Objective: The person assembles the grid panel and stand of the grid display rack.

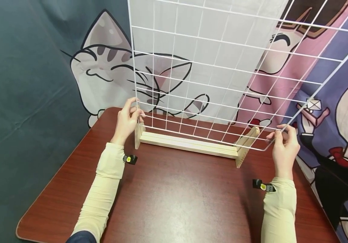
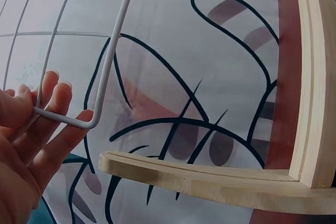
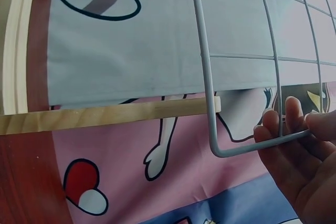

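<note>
Shiny red-brown table (image 1: 177, 199), six o'clock. Left hand (image 1: 128, 121), nine o'clock, right hand (image 1: 284, 146), three o'clock — both pinch white wire grid (image 1: 221, 41) near bottom corners, likely keeping it level. Pale wooden stand (image 1: 189, 143) below; grid up toward twelve.

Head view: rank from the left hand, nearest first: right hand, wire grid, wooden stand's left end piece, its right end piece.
1. Wire grid: held by the left hand.
2. Left end piece: just below that hand.
3. Right end piece: across to the right.
4. Right hand: farthest right.
</note>
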A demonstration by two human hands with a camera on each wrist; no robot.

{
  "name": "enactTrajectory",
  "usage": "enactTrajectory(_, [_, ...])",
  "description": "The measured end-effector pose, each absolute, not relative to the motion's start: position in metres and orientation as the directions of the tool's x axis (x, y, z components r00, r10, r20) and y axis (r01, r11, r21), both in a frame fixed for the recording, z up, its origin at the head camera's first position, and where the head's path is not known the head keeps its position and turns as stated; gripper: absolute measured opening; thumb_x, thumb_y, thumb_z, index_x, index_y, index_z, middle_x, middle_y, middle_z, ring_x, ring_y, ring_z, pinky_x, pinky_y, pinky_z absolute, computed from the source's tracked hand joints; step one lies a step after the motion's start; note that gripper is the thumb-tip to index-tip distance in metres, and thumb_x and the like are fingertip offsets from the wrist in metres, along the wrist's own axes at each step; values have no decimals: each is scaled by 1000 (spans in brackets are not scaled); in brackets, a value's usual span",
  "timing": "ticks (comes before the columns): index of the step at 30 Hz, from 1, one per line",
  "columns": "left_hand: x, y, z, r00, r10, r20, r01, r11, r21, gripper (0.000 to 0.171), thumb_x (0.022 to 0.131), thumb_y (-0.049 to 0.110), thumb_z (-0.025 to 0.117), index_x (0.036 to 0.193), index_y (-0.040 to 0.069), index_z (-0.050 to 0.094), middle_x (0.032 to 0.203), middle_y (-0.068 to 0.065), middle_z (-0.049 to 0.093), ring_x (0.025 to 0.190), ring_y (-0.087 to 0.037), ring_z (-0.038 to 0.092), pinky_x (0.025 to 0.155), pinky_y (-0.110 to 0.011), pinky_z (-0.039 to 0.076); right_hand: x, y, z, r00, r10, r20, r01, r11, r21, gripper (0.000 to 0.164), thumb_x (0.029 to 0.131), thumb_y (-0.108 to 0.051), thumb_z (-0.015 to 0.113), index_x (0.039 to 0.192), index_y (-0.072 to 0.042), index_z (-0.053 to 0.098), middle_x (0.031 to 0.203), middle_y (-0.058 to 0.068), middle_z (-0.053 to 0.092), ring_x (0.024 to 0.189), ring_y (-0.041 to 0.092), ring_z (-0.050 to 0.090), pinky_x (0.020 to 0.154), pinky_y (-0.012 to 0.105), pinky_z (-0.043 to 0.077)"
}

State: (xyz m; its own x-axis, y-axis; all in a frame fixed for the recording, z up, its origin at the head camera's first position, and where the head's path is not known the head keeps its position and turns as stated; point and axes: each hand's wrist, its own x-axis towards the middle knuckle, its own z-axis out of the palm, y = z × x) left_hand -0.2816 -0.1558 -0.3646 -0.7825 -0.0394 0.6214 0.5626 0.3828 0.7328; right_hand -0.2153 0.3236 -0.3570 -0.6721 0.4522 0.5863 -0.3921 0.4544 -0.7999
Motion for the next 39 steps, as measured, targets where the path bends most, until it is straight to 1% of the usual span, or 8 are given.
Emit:
enactTrajectory(3, [-284, -156, -364, -775, -47, 631, 570, 380, 728, 31, 94, -3, 55, 124, 3, 52, 75, -23, 70, 56, -34, 62, 55, -15, 46, -218, 323, -354, -667, 444, 598, -402, 461, -791, 15, 96, -3, 50, 106, -5, 61, 61, -22, 61, 53, -8, 60, 59, 11, 47])
enactTrajectory(9, [-289, -158, -358, -778, -46, 627, 564, 388, 729, 30, 94, -1, 55, 124, 6, 52, 77, -23, 69, 55, -23, 63, 56, -12, 45, -221, 322, -352, -651, 432, 624, -401, 503, -766, 16, 96, -5, 52, 109, 1, 60, 60, -26, 60, 54, -10, 59, 59, 10, 46])
enactTrajectory(13, [-293, -160, -354, -777, -48, 628, 562, 397, 725, 31, 95, 0, 54, 124, 7, 52, 77, -23, 69, 55, -22, 64, 54, -13, 45, -224, 321, -352, -648, 419, 636, -405, 518, -753, 19, 96, -6, 53, 111, 5, 59, 60, -27, 59, 53, -11, 60, 57, 9, 46])
enactTrajectory(20, [-300, -161, -348, -808, -72, 585, 527, 358, 771, 31, 97, 5, 52, 128, 9, 50, 81, -22, 68, 55, -1, 60, 55, -18, 47, -230, 322, -349, -618, 407, 672, -437, 533, -725, 21, 97, -9, 56, 111, 6, 59, 62, -27, 59, 55, -12, 60, 55, 7, 43])
enactTrajectory(25, [-304, -161, -344, -811, -71, 580, 529, 333, 780, 30, 98, 2, 48, 128, 4, 48, 83, -28, 66, 55, 6, 56, 56, -19, 47, -233, 322, -347, -600, 407, 689, -452, 537, -712, 24, 97, -9, 56, 111, 10, 56, 62, -27, 59, 56, -12, 59, 58, 6, 44])
enactTrajectory(29, [-305, -161, -341, -799, -76, 596, 549, 312, 775, 27, 100, 2, 45, 127, 0, 48, 82, -33, 65, 53, 6, 54, 55, -19, 46, -236, 320, -345, -589, 407, 698, -424, 580, -696, 21, 97, -11, 55, 110, 6, 58, 63, -31, 58, 56, -16, 57, 54, 7, 37])
enactTrajectory(32, [-306, -162, -341, -795, -78, 602, 551, 321, 770, 25, 101, 7, 45, 126, 4, 50, 81, -31, 65, 52, 3, 55, 54, -22, 47, -238, 320, -345, -591, 408, 696, -404, 596, -693, 20, 97, -12, 55, 110, 3, 58, 62, -33, 57, 54, -17, 55, 51, 8, 34])
enactTrajectory(39, [-310, -162, -342, -789, -77, 609, 558, 324, 764, 26, 101, 16, 48, 126, 10, 53, 77, -25, 66, 54, -15, 62, 54, -26, 51, -241, 318, -346, -589, 420, 690, -405, 585, -703, 25, 98, -16, 56, 113, 4, 58, 62, -31, 56, 55, -16, 55, 52, 8, 36])
